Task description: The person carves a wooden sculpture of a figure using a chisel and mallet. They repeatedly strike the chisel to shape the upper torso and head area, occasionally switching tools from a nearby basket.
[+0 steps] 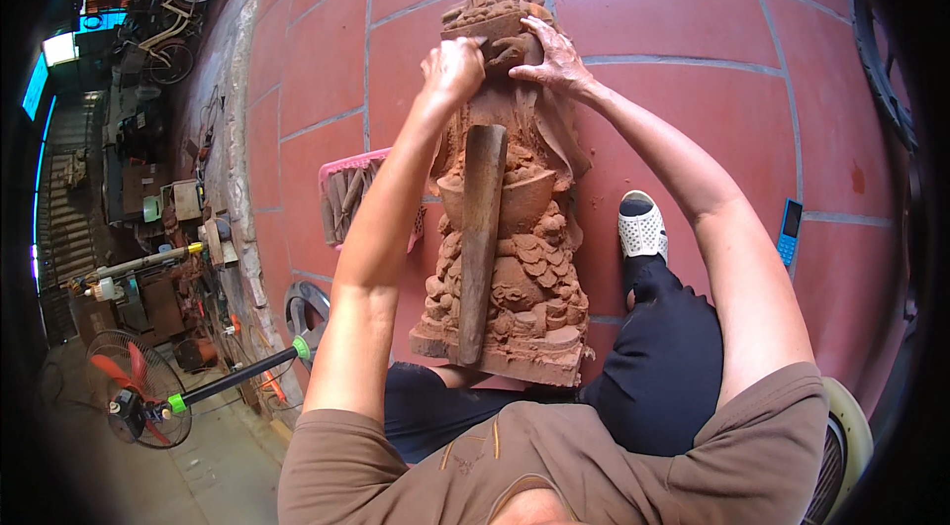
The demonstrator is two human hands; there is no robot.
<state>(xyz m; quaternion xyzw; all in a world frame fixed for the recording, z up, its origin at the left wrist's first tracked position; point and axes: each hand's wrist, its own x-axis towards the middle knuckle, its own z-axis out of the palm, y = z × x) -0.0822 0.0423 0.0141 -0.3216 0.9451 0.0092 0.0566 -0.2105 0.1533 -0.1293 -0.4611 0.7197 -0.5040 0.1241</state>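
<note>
gripping carved statue [515, 228], both hands [505, 65].

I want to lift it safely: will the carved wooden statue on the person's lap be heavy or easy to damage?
The carved wooden statue looks solid and thick, so probably heavy and stiff. Its fine raised carvings may chip if knocked. The loose wooden mallet lying on it could slide off when it is tilted.

Both hands work at the chest of a reddish wooden statue [515, 228]: the left hand [453, 70] is closed in a fist, the right hand [554, 60] lies open just beside it. Below them, a wooden mallet [480, 238] rests on the statue, and a pink basket [346, 193] sits left of the left forearm.
</note>
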